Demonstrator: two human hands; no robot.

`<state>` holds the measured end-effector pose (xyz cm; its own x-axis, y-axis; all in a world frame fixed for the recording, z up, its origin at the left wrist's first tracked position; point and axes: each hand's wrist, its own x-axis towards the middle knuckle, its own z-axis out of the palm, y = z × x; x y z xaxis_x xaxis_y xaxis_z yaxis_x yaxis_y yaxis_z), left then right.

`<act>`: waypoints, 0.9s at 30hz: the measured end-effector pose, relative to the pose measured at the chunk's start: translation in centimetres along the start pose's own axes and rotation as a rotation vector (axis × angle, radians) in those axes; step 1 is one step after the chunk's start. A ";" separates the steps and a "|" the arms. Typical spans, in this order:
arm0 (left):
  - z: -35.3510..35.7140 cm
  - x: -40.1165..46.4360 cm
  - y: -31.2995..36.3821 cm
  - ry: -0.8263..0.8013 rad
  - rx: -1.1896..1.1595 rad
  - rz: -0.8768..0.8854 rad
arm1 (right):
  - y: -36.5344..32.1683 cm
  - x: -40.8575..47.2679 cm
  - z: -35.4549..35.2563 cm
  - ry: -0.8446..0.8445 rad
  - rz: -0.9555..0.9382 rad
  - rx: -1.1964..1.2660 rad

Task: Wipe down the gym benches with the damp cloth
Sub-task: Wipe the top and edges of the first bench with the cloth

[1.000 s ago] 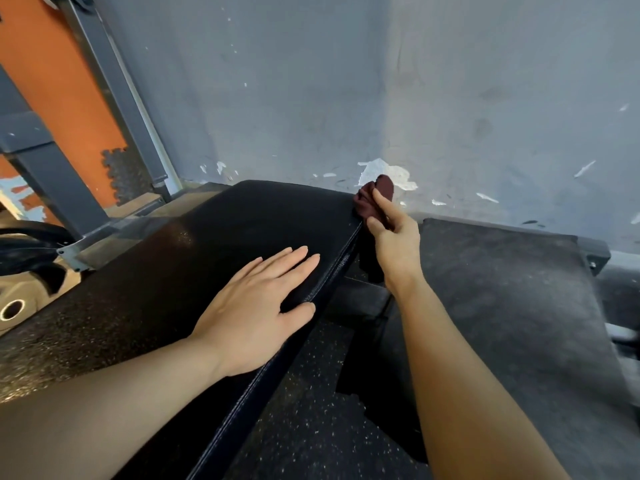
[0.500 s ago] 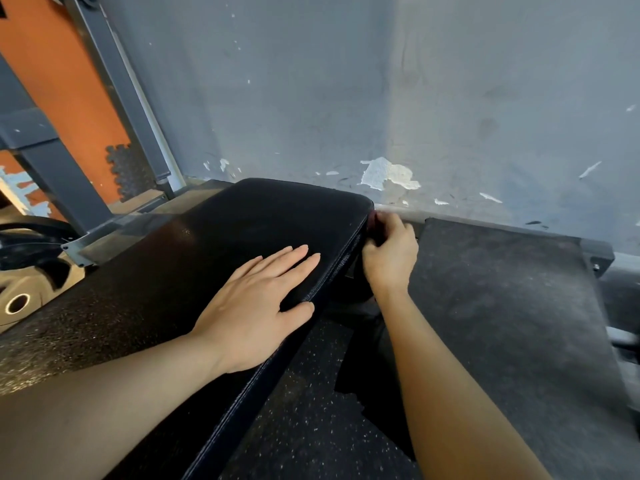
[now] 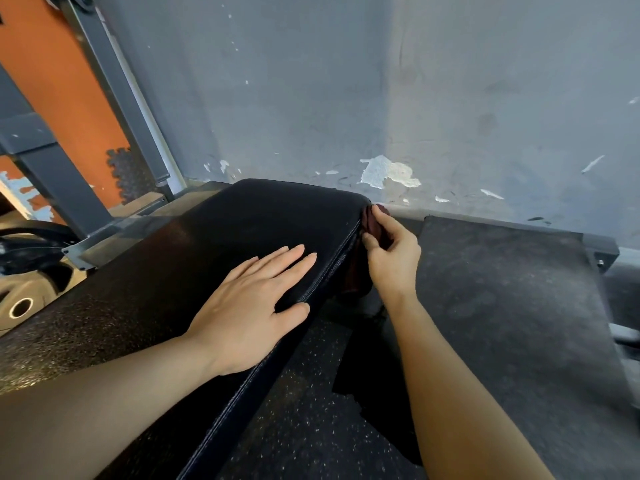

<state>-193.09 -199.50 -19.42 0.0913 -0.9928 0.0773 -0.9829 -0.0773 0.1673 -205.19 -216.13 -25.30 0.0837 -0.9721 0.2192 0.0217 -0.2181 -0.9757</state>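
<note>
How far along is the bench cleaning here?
Part done, by the look of it: the black bench top shines as if freshly wiped. In hand: the right hand grips the dark red cloth against the bench's side edge near the far corner, while the left hand rests flat on top. Left: the grey bench alongside looks dusty and unwiped.

No text or label can be read anywhere.

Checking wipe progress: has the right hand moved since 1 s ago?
Yes. The right hand, gripping the cloth, dropped from the bench top corner down its side edge.
</note>
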 end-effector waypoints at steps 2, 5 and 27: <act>-0.1 -0.1 0.0 0.008 0.017 0.003 | 0.5 -0.3 0.2 0.035 0.043 -0.131; -0.2 -0.2 0.1 -0.002 -0.004 0.007 | 0.6 -0.2 -0.1 0.067 0.127 -0.205; 0.0 -0.1 0.1 -0.007 -0.018 0.010 | -1.4 -3.3 1.2 0.116 0.115 -0.076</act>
<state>-193.15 -199.42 -19.39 0.0805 -0.9941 0.0726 -0.9806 -0.0659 0.1845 -204.32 -212.46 -24.63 -0.0339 -0.9935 0.1084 -0.0573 -0.1064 -0.9927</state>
